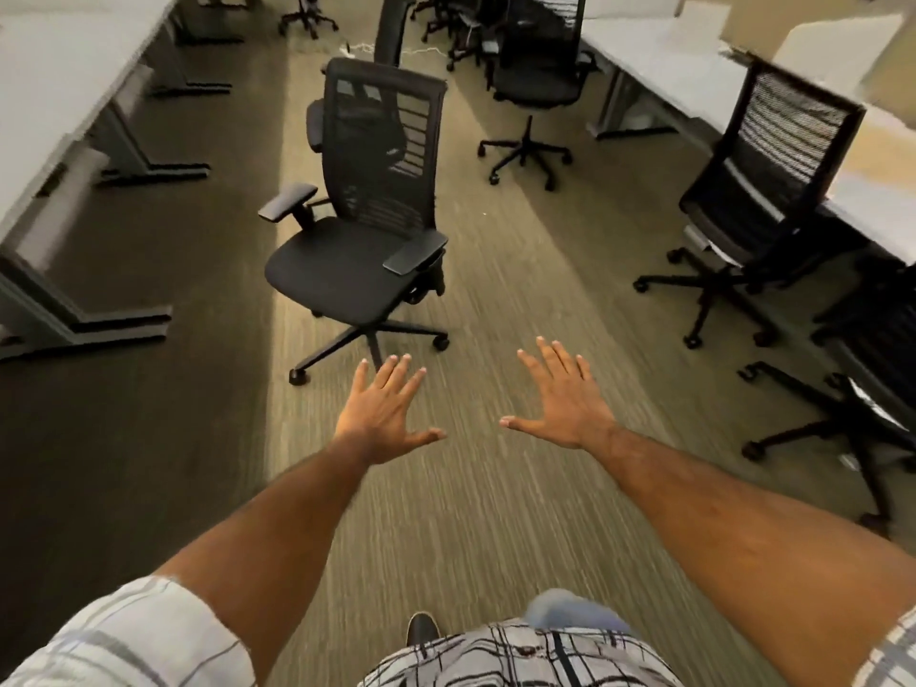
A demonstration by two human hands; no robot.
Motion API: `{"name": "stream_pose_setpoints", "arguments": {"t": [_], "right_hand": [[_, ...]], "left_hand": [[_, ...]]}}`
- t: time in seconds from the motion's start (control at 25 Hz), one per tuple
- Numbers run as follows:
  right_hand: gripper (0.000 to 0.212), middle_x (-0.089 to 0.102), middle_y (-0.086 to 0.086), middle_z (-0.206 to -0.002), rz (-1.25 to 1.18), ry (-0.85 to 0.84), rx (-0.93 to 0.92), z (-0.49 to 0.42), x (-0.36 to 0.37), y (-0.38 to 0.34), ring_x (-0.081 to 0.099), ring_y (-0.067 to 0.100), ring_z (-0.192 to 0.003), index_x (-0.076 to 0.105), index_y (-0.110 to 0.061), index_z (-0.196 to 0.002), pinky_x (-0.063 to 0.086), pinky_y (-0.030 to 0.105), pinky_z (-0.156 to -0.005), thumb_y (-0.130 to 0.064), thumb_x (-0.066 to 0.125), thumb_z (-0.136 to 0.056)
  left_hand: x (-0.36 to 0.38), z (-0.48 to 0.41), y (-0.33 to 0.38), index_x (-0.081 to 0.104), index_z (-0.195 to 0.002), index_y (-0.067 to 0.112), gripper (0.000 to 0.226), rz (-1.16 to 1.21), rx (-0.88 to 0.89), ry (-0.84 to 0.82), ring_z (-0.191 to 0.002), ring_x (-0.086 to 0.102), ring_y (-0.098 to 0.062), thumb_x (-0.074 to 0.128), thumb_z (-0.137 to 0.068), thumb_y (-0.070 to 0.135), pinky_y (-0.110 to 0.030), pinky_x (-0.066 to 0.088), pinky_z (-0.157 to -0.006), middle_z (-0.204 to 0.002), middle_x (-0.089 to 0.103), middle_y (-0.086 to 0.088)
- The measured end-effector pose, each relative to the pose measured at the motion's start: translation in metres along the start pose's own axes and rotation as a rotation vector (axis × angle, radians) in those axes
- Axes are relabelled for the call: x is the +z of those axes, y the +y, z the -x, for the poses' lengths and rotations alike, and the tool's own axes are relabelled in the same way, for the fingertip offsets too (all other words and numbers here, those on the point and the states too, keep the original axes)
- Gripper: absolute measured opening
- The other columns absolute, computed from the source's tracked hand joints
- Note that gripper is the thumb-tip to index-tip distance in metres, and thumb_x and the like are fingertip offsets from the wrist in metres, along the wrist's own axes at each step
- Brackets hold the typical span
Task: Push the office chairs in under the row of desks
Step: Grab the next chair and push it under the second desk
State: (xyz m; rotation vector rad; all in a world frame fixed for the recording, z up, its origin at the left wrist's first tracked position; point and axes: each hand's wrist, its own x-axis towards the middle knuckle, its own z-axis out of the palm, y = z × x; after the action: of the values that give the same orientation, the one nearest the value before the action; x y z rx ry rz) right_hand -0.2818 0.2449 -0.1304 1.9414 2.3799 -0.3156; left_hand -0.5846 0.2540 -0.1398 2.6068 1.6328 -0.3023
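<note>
A black mesh-backed office chair (367, 225) stands loose in the middle of the aisle, its seat facing me. My left hand (384, 411) and my right hand (565, 396) are stretched out in front of me over the carpet, palms down, fingers spread, holding nothing. Both hands are short of the chair, just past its near castors. At the right, another black chair (763, 190) stands partly against the right row of desks (674, 57). A third chair (538, 76) sits out in the aisle farther back. The left row of desks (54, 91) has no chair at it here.
Grey T-shaped desk legs (114, 324) stick out onto the carpet along the left. A further chair base (852, 414) juts out at the right edge. More chairs (302, 9) cluster at the far end. A white cable (421, 51) lies on the floor behind the middle chair.
</note>
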Motion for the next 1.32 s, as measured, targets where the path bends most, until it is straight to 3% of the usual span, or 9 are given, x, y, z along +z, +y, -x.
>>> {"name": "stream_pose_setpoints", "arguments": {"t": [0.28, 0.48, 0.64, 0.96, 1.32], "right_hand": [[0.115, -0.010, 0.009, -0.172, 0.010, -0.013, -0.035, -0.121, -0.014, 0.086, -0.012, 0.027, -0.158, 0.000, -0.025, -0.165, -0.002, 0.052, -0.128, -0.091, 0.041, -0.080], [0.114, -0.008, 0.010, -0.173, -0.022, 0.002, -0.088, -0.234, -0.039, 0.164, -0.011, 0.028, -0.158, 0.000, -0.026, -0.165, -0.003, 0.051, -0.128, -0.093, 0.031, -0.078], [0.113, -0.008, 0.010, -0.173, -0.009, -0.021, -0.150, -0.317, -0.071, 0.219, -0.010, 0.028, -0.158, -0.003, -0.025, -0.165, -0.002, 0.051, -0.128, -0.091, 0.034, -0.081], [0.108, -0.008, 0.008, -0.173, -0.004, -0.065, -0.292, -0.480, -0.101, 0.277, -0.011, 0.025, -0.158, -0.002, -0.026, -0.165, -0.004, 0.048, -0.128, -0.086, 0.041, -0.086], [0.102, -0.004, 0.005, -0.173, 0.125, -0.177, -0.536, -0.707, -0.165, 0.323, -0.009, 0.023, -0.159, 0.004, -0.026, -0.165, -0.004, 0.044, -0.128, -0.078, 0.048, -0.090]], "left_hand": [[-0.011, -0.159, 0.000, -0.001, -0.163, 0.019, 0.108, 0.012, -0.008, 0.008, -0.157, -0.009, -0.030, 0.013, -0.083, 0.089, -0.059, -0.003, -0.124, -0.171, -0.007, -0.011], [-0.027, -0.274, 0.004, 0.000, -0.163, 0.024, 0.106, 0.055, -0.199, -0.017, -0.156, -0.006, -0.040, 0.011, -0.082, 0.091, -0.065, 0.004, -0.122, -0.171, -0.006, -0.012], [-0.048, -0.343, 0.006, 0.003, -0.163, 0.026, 0.104, 0.136, -0.341, -0.003, -0.156, -0.005, -0.038, 0.013, -0.083, 0.091, -0.066, 0.006, -0.122, -0.171, -0.003, -0.010], [-0.054, -0.487, -0.025, 0.007, -0.163, 0.028, 0.104, 0.214, -0.494, 0.010, -0.157, -0.002, -0.034, 0.011, -0.081, 0.093, -0.065, 0.009, -0.121, -0.172, 0.000, -0.007], [-0.021, -0.662, -0.109, 0.014, -0.162, 0.031, 0.112, 0.483, -0.736, 0.059, -0.157, 0.001, -0.027, 0.004, -0.074, 0.100, -0.065, 0.007, -0.121, -0.171, 0.008, -0.003]]}}
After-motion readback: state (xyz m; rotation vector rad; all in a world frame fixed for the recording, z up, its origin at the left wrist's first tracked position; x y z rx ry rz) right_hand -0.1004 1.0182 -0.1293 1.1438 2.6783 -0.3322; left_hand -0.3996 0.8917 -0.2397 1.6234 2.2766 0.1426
